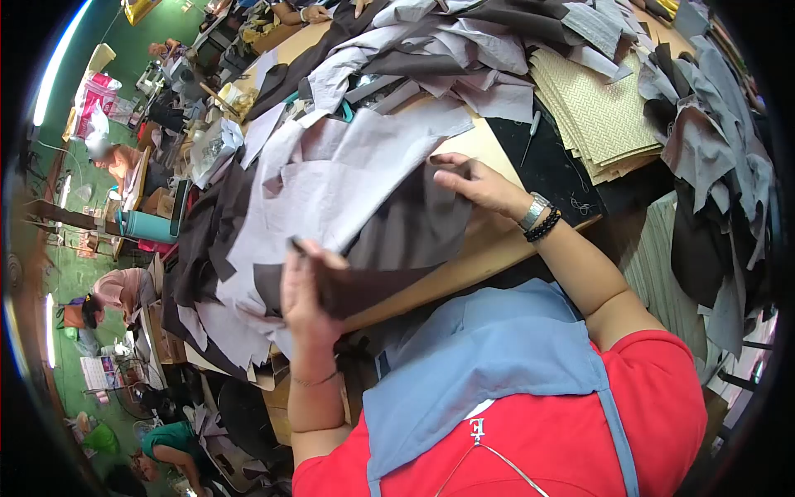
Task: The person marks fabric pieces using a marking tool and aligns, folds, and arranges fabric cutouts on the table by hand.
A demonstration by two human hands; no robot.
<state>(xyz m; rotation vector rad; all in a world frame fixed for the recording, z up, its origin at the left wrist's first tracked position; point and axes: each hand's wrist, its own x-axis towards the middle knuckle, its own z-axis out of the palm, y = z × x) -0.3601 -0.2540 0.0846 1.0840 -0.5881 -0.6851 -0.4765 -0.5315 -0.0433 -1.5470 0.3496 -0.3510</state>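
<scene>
A dark brown fabric piece (406, 219) is stretched between my two hands over the near edge of the table. My right hand (484, 186), with a metal watch and dark bead bracelet at the wrist, pinches its upper right corner between thumb and fingers. On the left side, my left hand (308, 290) is closed on the piece's other end; motion blurs its fingers somewhat. Directly behind lie pale grey-lilac fabric pieces (331, 178), overlapping one another. The dark piece sags in a soft, blurred fold and covers part of them.
A large heap of dark and pale cloth (447, 41) covers the far table. To the right are stacked woven-pattern yellowish sheets (588, 108), a thin white-handled tool (534, 124) and hanging cloth (712, 182). The wooden table edge (447, 273) runs before me. Other people work at left.
</scene>
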